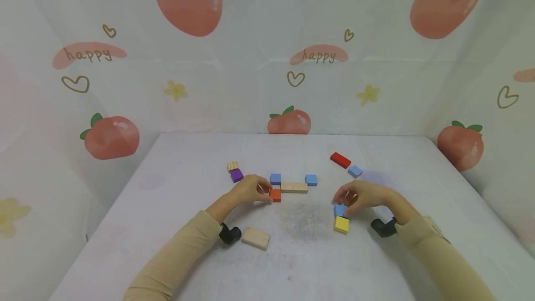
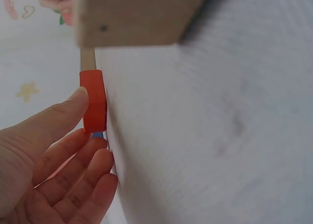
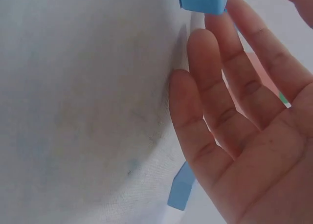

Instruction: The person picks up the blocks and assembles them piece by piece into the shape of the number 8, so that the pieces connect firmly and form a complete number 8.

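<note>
In the head view my left hand (image 1: 251, 189) is at a small orange-red block (image 1: 275, 195), pinching its left side. The left wrist view shows the thumb against the same orange-red block (image 2: 93, 101) and the index fingertip at its lower end. That block sits at the left end of a long wooden block (image 1: 294, 187), with one blue block (image 1: 275, 179) behind it and another blue block (image 1: 311, 180) at the far end. My right hand (image 1: 361, 195) hovers with loosely bent fingers by a blue block (image 1: 340, 211), which touches a yellow block (image 1: 341, 225).
A loose wooden block (image 1: 256, 238) lies near the left forearm. Farther back lie a purple block (image 1: 236, 175) beside a ridged wooden piece (image 1: 232, 166), and a red block (image 1: 340, 160) beside a blue block (image 1: 355, 171). A printed curtain (image 1: 234, 68) hangs behind the table.
</note>
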The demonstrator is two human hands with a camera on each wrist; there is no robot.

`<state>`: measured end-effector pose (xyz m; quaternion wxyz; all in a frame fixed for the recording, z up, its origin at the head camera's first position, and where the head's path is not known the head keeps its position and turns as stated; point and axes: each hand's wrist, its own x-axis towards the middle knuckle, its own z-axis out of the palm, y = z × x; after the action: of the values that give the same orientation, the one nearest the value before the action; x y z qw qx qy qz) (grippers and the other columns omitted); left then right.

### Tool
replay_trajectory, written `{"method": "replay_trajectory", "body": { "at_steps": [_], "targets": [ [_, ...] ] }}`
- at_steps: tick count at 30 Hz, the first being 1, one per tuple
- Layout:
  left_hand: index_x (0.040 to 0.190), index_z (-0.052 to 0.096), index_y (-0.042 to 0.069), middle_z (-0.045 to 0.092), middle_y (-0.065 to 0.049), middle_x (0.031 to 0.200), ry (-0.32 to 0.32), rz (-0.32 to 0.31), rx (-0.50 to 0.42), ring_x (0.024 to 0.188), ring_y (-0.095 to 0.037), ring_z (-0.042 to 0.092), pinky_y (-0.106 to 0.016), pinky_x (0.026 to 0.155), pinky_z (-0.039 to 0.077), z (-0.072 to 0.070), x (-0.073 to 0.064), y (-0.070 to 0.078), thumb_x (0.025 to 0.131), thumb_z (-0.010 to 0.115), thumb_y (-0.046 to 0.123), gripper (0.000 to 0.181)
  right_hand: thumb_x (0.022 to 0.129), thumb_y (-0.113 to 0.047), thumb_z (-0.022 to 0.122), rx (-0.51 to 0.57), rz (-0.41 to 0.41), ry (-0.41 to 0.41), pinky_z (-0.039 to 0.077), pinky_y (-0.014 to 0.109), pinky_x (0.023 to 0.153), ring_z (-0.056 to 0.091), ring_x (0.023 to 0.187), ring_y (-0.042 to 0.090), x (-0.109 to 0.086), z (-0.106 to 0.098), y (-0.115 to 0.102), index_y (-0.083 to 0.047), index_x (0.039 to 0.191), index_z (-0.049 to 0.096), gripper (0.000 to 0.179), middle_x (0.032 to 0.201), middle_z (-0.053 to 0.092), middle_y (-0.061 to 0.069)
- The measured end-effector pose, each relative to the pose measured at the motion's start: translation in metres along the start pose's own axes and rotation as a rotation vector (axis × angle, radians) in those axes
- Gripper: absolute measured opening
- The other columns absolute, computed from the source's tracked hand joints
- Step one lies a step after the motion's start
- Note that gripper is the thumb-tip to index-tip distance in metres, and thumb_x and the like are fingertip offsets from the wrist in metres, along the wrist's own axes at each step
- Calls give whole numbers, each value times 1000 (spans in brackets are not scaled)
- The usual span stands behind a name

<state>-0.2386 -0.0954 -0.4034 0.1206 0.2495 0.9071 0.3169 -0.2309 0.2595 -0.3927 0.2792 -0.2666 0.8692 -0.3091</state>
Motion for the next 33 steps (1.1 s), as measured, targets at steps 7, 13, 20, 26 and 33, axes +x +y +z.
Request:
{"method": "replay_trajectory", "body": {
  "at_steps": [7, 13, 20, 26, 33],
  "targets": [
    [105, 68, 3, 70, -9, 98, -3, -17, -1, 85, -14, 62, -21, 72, 50, 1, 0, 0, 76, 77, 20, 34, 76, -17, 76, 1, 16, -20, 48, 19, 79, 54, 89, 13, -2, 3, 0, -12, 106, 65, 33, 100, 63, 1],
    [105, 68, 4, 70, -7, 98, -5, -37, -4, 84, -13, 61, -21, 72, 50, 1, 0, 2, 76, 77, 19, 34, 75, -13, 75, -18, -1, -38, 48, 18, 79, 54, 88, 9, -2, 5, -2, -12, 105, 64, 32, 97, 62, 0],
    [104, 69, 4, 70, -8, 97, 3, -16, 3, 83, -14, 62, -19, 71, 49, 0, -1, 3, 76, 77, 19, 33, 76, -12, 73, -8, -21, -42, 49, 19, 80, 54, 86, 10, -3, 5, -2, -9, 103, 64, 29, 96, 63, 0],
    [104, 69, 3, 70, -8, 97, 1, -15, 3, 83, -14, 62, -19, 70, 49, 0, -1, 2, 76, 77, 19, 33, 76, -13, 74, -4, -15, -25, 49, 18, 80, 54, 86, 10, -3, 5, -2, -9, 101, 65, 27, 95, 63, 0],
    [103, 69, 3, 70, -9, 97, 2, -12, 2, 83, -14, 62, -19, 70, 49, 0, -1, 3, 76, 77, 19, 32, 76, -12, 73, -33, -19, 20, 52, 35, 88, 58, 92, 14, 2, 3, -6, -8, 100, 64, 26, 99, 65, 2]
  ]
}}
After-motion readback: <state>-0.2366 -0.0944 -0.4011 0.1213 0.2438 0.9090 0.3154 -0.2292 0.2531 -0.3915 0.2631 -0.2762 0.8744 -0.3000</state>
